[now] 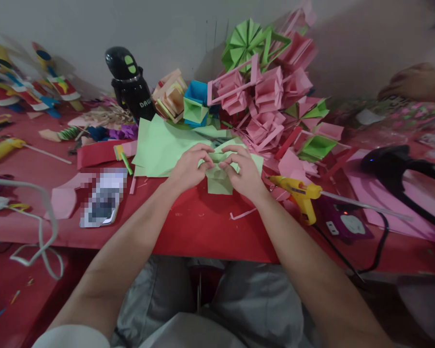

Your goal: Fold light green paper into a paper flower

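Note:
Between my two hands is a piece of light green paper (220, 186), its upper part folded up and its lower end lying over the red table cover. My left hand (193, 166) pinches the paper's left side between thumb and fingers. On the right side, my right hand (243, 170) grips it the same way, thumbs close together. Larger light green sheets (155, 145) lie flat behind and to the left of my hands. Dark scissors (216, 142) are partly visible just beyond my fingers.
A yellow glue gun (300, 193) lies right of my right arm, beside a purple power strip (344, 220). Pink folded paper pieces (268, 92) pile up behind. A black bottle (132, 87) and a phone (107, 198) are at left. Another person's hand (416, 83) is at far right.

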A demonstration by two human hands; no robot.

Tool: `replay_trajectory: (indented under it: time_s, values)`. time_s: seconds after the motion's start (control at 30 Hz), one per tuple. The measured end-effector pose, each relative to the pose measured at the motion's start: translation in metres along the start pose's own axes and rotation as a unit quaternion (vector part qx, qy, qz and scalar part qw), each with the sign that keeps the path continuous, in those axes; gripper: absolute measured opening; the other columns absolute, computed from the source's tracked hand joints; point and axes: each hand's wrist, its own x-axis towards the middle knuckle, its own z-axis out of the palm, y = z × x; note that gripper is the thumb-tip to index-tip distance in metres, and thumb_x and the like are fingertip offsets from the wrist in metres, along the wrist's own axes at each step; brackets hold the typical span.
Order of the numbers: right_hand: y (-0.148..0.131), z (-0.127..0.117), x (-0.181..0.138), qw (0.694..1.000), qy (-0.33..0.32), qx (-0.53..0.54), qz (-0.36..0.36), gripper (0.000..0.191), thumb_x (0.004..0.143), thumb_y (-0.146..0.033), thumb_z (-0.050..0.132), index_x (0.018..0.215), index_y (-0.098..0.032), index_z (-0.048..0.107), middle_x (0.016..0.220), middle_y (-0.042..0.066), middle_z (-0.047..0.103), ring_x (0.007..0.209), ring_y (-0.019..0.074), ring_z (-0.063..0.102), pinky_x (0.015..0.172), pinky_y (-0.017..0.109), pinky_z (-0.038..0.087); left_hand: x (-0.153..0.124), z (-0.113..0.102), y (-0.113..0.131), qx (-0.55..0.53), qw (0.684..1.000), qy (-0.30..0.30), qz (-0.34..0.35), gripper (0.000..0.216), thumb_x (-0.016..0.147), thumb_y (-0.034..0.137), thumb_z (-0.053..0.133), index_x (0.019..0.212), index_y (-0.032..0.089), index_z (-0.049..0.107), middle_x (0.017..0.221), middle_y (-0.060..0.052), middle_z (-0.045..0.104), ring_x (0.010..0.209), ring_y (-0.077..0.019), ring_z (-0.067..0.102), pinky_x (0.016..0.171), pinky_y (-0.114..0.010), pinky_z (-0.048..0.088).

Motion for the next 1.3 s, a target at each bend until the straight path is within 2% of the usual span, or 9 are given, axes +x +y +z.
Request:
replay_trajectory:
  time_s: [0.17, 0.27, 0.37, 0.5, 0.6, 0.7, 0.87, 1.07, 1.3]
  values:
    - [0.002, -0.003, 0.000, 1.000, 0.000, 0.008, 0.015, 0.021, 0.092, -0.038, 0.065, 0.077, -0.023, 0.068, 0.135, 0.008, 0.061, 0.129, 0.0281, 0.054, 0.114, 0.053, 0.038, 0.000, -0.001, 0.002, -0.015, 1.000, -0.007, -0.020, 0.015, 0.088, 0.013, 0.058, 0.077, 0.018, 0.069, 0.130, -0.009, 0.067, 0.120, -0.0253, 0.062, 0.103, -0.044, 0.049]
    - [0.002, -0.004, 0.001, 0.999, -0.005, 0.036, 0.040, 0.016, 0.090, -0.038, 0.068, 0.083, -0.024, 0.074, 0.135, 0.009, 0.063, 0.127, 0.0279, 0.058, 0.105, 0.049, 0.049, -0.001, -0.003, 0.003, -0.034, 0.999, 0.000, -0.023, 0.014, 0.088, 0.016, 0.061, 0.079, 0.018, 0.071, 0.126, -0.010, 0.069, 0.118, -0.0248, 0.065, 0.096, -0.040, 0.053]
    - [0.002, -0.004, 0.000, 0.996, -0.004, 0.075, 0.053, 0.012, 0.087, -0.035, 0.071, 0.087, -0.024, 0.075, 0.127, 0.009, 0.068, 0.118, 0.0264, 0.064, 0.091, 0.042, 0.057, -0.001, -0.002, 0.002, -0.029, 1.000, 0.010, -0.004, 0.012, 0.089, 0.021, 0.064, 0.081, 0.020, 0.074, 0.121, -0.008, 0.073, 0.115, -0.0240, 0.066, 0.094, -0.038, 0.053]
    - [0.004, -0.001, -0.002, 0.992, 0.023, 0.124, 0.019, 0.011, 0.087, -0.033, 0.071, 0.090, -0.023, 0.068, 0.099, 0.005, 0.070, 0.092, 0.0197, 0.069, 0.086, 0.038, 0.058, -0.002, 0.000, -0.002, -0.019, 0.998, 0.039, 0.045, 0.009, 0.088, 0.022, 0.067, 0.080, 0.021, 0.072, 0.102, -0.005, 0.077, 0.101, -0.0215, 0.070, 0.091, -0.035, 0.053]
    - [0.006, 0.001, -0.002, 0.990, 0.032, 0.134, 0.001, 0.024, 0.086, -0.031, 0.073, 0.107, -0.026, 0.063, 0.094, 0.002, 0.068, 0.084, 0.0177, 0.068, 0.083, 0.037, 0.058, -0.003, 0.003, -0.005, -0.010, 0.997, 0.053, 0.053, 0.002, 0.087, 0.019, 0.068, 0.086, 0.021, 0.068, 0.086, -0.002, 0.075, 0.083, -0.0172, 0.070, 0.081, -0.030, 0.054]
    - [0.004, 0.000, -0.001, 0.994, 0.011, 0.110, -0.008, 0.042, 0.085, -0.026, 0.073, 0.125, -0.030, 0.060, 0.098, 0.002, 0.069, 0.085, 0.0185, 0.066, 0.081, 0.037, 0.057, -0.006, 0.004, -0.004, -0.014, 0.997, 0.067, 0.044, 0.013, 0.086, 0.018, 0.068, 0.097, 0.022, 0.062, 0.088, 0.000, 0.074, 0.081, -0.0148, 0.070, 0.078, -0.028, 0.053]
    - [0.001, -0.003, -0.001, 0.998, -0.007, 0.039, -0.048, 0.013, 0.087, -0.016, 0.065, 0.092, -0.025, 0.072, 0.093, 0.004, 0.070, 0.086, 0.0210, 0.064, 0.076, 0.037, 0.052, -0.007, 0.005, -0.002, 0.004, 0.997, 0.037, 0.071, 0.025, 0.086, 0.016, 0.066, 0.109, 0.023, 0.060, 0.095, 0.000, 0.074, 0.088, -0.0154, 0.071, 0.083, -0.029, 0.053]
    - [0.005, 0.000, -0.001, 0.997, 0.003, 0.003, -0.073, 0.021, 0.078, -0.004, 0.062, 0.082, -0.023, 0.068, 0.092, 0.003, 0.067, 0.092, 0.0219, 0.062, 0.087, 0.039, 0.047, -0.002, 0.002, -0.008, 0.117, 0.982, 0.003, 0.149, 0.019, 0.082, 0.008, 0.058, 0.092, 0.021, 0.068, 0.096, -0.003, 0.075, 0.093, -0.0204, 0.066, 0.085, -0.035, 0.048]
    - [0.003, 0.003, 0.000, 0.995, -0.027, -0.066, -0.068, 0.023, 0.071, 0.000, 0.058, 0.076, -0.022, 0.057, 0.087, 0.003, 0.060, 0.086, 0.0216, 0.053, 0.080, 0.035, 0.043, -0.001, 0.008, -0.009, 0.195, 0.970, -0.025, 0.144, 0.020, 0.075, 0.005, 0.056, 0.086, 0.021, 0.062, 0.092, -0.004, 0.069, 0.087, -0.0219, 0.060, 0.074, -0.035, 0.042]
